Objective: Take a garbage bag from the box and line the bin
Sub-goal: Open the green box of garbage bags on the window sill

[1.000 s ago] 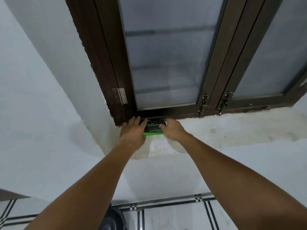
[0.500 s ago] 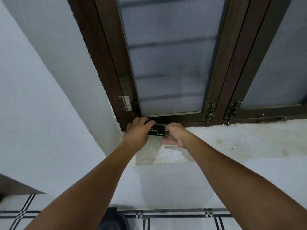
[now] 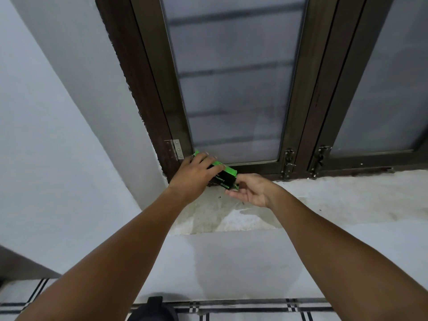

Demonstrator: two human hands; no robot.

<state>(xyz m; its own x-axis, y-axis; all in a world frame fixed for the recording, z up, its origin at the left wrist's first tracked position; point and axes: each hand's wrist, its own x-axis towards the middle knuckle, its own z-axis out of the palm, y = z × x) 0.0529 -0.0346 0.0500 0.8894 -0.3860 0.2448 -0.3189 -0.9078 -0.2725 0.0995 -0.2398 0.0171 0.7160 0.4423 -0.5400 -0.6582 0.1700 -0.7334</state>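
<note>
Both hands on the green-and-black box (image 3: 223, 176), held tilted just above the window sill (image 3: 324, 195), near the window frame's (image 3: 148, 93) lower left corner by the hinge (image 3: 175, 148). Left hand (image 3: 195, 177) grips the box from above, fingers curled round its top; right hand (image 3: 251, 189) is at the box's lower end, palm up, fingers loosely curled, contact unclear. Bin (image 3: 152, 310): dark, directly below the sill on the tiled floor (image 3: 254, 310).

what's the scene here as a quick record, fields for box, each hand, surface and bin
box: green and black box, tilted, lifted off the sill
left hand: left hand grips the box from above
right hand: right hand at the box's lower end, fingers curled; contact unclear
surface: stained white window sill
bin: dark object at bottom edge, possibly the bin
</note>
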